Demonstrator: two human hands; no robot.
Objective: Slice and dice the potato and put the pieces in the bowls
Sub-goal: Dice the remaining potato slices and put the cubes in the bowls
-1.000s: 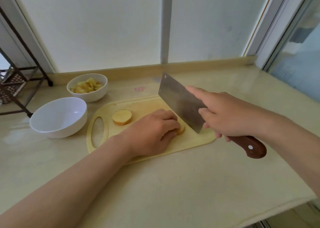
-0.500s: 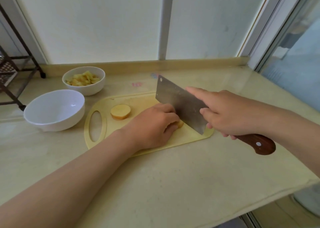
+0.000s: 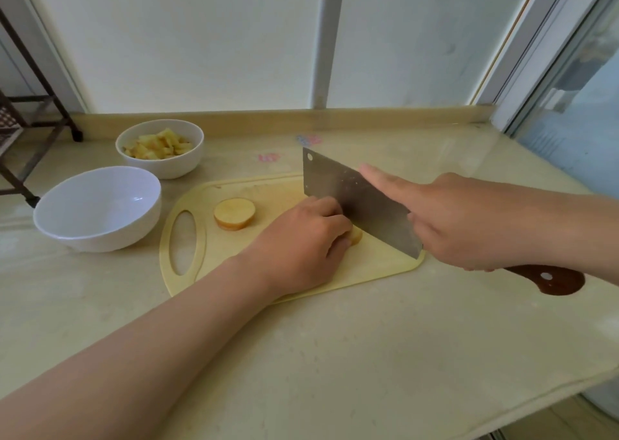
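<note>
Brown wooden handle [image 3: 549, 279] is wrapped in the right hand [image 3: 469, 225], with the index finger stretched along the flat of the cleaver [image 3: 355, 201]. The blade stands upright over the cutting board [image 3: 368, 272], near corner down at the board's right edge. The left hand [image 3: 301, 242] is curled over a potato chunk [image 3: 356, 237] mid-board, knuckles right against the blade, only a bit of potato peeking out. A thick round slice [image 3: 234, 213] lies near the board's grip hole. Just off the board's left end sits an empty white bowl [image 3: 97, 208], and beyond that a bowl of cut pieces [image 3: 160, 148].
</note>
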